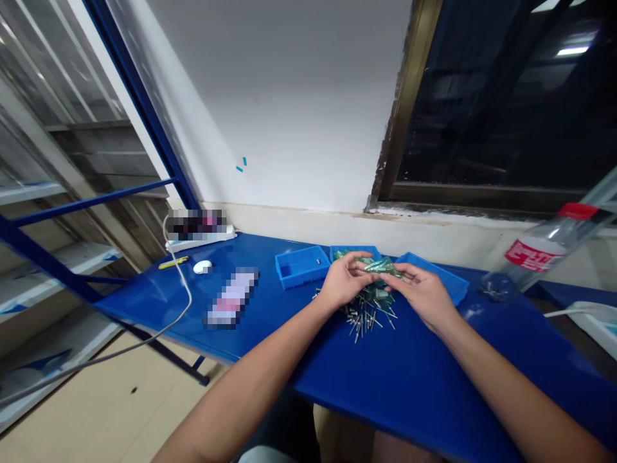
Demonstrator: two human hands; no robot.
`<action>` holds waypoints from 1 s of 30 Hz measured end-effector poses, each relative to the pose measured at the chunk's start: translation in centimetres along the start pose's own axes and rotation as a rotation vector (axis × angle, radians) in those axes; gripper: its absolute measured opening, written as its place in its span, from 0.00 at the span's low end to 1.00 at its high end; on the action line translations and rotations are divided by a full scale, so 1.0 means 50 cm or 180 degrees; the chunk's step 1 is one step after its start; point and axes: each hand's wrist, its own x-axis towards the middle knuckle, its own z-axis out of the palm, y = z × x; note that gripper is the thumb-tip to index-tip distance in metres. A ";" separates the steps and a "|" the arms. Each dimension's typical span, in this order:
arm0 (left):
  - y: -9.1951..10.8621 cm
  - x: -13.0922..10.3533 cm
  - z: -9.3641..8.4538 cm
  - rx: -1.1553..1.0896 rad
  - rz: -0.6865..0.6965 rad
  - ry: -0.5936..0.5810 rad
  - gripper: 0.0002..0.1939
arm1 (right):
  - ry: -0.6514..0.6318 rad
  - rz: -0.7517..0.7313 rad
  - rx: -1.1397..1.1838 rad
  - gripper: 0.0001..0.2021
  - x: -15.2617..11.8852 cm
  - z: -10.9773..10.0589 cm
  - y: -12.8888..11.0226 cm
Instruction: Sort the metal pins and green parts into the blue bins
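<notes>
Right of center, pinching green plastic (pixel 383 265) with left hand (pixel 351 278) and right hand (pixel 420 290), partly hiding 2 blue boxes (pixel 354 248).

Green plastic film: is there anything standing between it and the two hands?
Nothing visible: the left hand and the right hand both hold the green plastic film directly. Loose metal pins lie below it on the blue table, not in between.

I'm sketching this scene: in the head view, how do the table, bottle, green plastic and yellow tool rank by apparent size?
1. Table
2. Bottle
3. Green plastic, partly hidden
4. Yellow tool
</notes>
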 end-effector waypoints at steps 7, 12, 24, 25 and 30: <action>-0.001 -0.001 0.005 -0.0169 -0.0093 -0.0008 0.25 | 0.0175 0.0041 0.0199 0.27 0.002 0.004 -0.002; -0.006 0.001 0.003 -0.0150 -0.0053 0.0001 0.26 | 0.0145 0.0079 0.0239 0.27 0.002 0.005 0.002; 0.011 -0.006 0.002 0.0865 0.0561 0.0233 0.20 | 0.0454 -0.0091 0.0108 0.24 0.003 0.006 0.008; 0.015 -0.011 0.005 0.1092 0.0627 0.0301 0.19 | 0.0585 -0.0173 0.0004 0.24 0.002 0.006 0.010; 0.018 -0.021 0.013 0.0461 0.0191 -0.0098 0.29 | 0.0559 -0.1058 -0.1171 0.14 -0.006 0.001 0.003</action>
